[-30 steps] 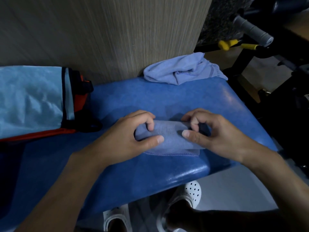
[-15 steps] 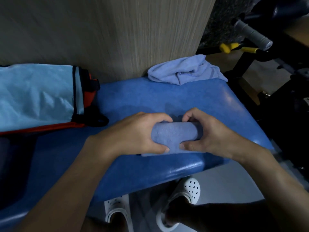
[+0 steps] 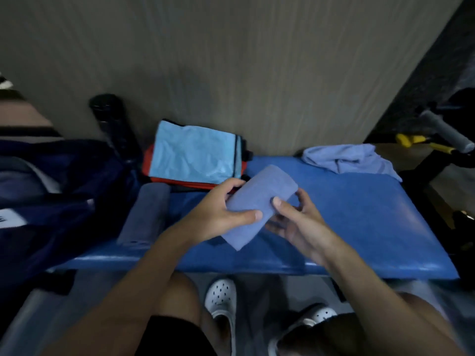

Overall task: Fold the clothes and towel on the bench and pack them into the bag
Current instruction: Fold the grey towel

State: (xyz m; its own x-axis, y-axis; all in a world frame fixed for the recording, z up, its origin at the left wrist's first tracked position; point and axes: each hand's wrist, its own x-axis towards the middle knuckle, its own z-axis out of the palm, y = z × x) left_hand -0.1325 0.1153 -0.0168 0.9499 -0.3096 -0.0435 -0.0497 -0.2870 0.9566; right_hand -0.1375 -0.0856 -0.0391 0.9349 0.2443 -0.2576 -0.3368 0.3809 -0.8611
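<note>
A small blue towel (image 3: 257, 199), folded into a thick roll, is lifted above the blue bench (image 3: 359, 222). My left hand (image 3: 221, 211) grips its left side, thumb across the front. My right hand (image 3: 295, 222) holds its right side from below, thumb pressed on the cloth. A crumpled lilac garment (image 3: 347, 159) lies at the bench's far right corner. A folded stack with a light blue piece (image 3: 195, 155) on top of an orange one sits at the back by the wall. The dark navy bag (image 3: 51, 191) lies at the left end, open.
A rolled grey-blue cloth (image 3: 146, 211) lies on the bench beside the bag. A black bottle (image 3: 113, 122) leans on the wall behind it. Gym equipment with a grey grip (image 3: 447, 132) and yellow handles stands at the right. My white clogs (image 3: 221, 301) are under the bench's front edge.
Both hands have lifted the rolled towel off the bench and tilted it toward the left. My view has swung left and back, bringing the bag and bottle into sight.
</note>
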